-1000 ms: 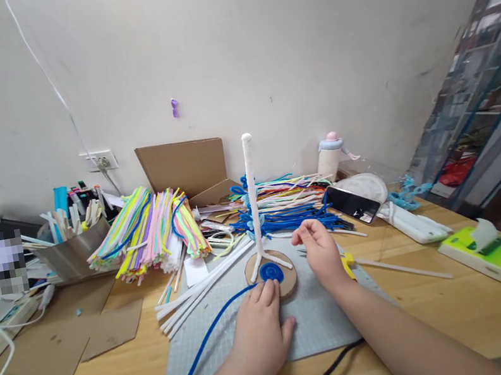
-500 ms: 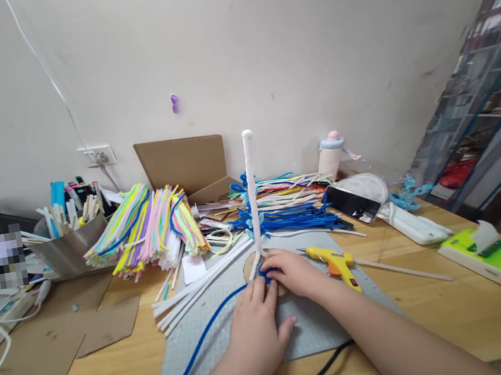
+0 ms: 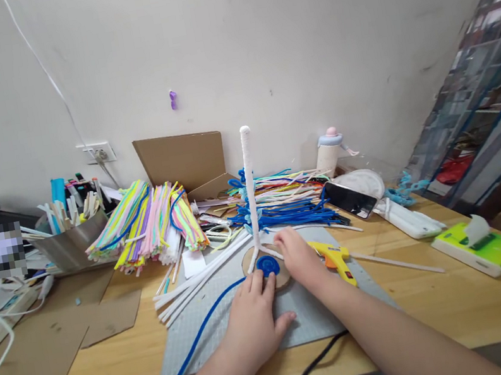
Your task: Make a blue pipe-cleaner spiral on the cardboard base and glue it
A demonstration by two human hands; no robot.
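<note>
A round cardboard disc (image 3: 280,282) lies on the grey cutting mat (image 3: 200,343). On it is a flat blue pipe-cleaner coil (image 3: 267,266), and its long blue tail (image 3: 193,334) runs toward the lower left. Behind the coil rises an upright white wrapped stem (image 3: 251,187) with splayed white legs at its foot. My left hand (image 3: 255,314) lies with fingers stretched out, fingertips touching the coil's near edge. My right hand (image 3: 300,259) is by the disc's right edge, fingers curled together near a white leg; what they hold, if anything, is hidden.
A yellow glue gun (image 3: 334,258) lies just right of my right hand. White pipe cleaners (image 3: 203,278) lie left of the disc. Behind are blue pipe cleaners (image 3: 291,216), multicoloured bundles (image 3: 142,228) and a phone (image 3: 351,199). A tissue pack (image 3: 479,246) sits at right.
My right hand has lifted off the blue coil and shifted right and slightly back, its fingers curling in, so the coil now shows. My left hand stays at the coil's edge.
</note>
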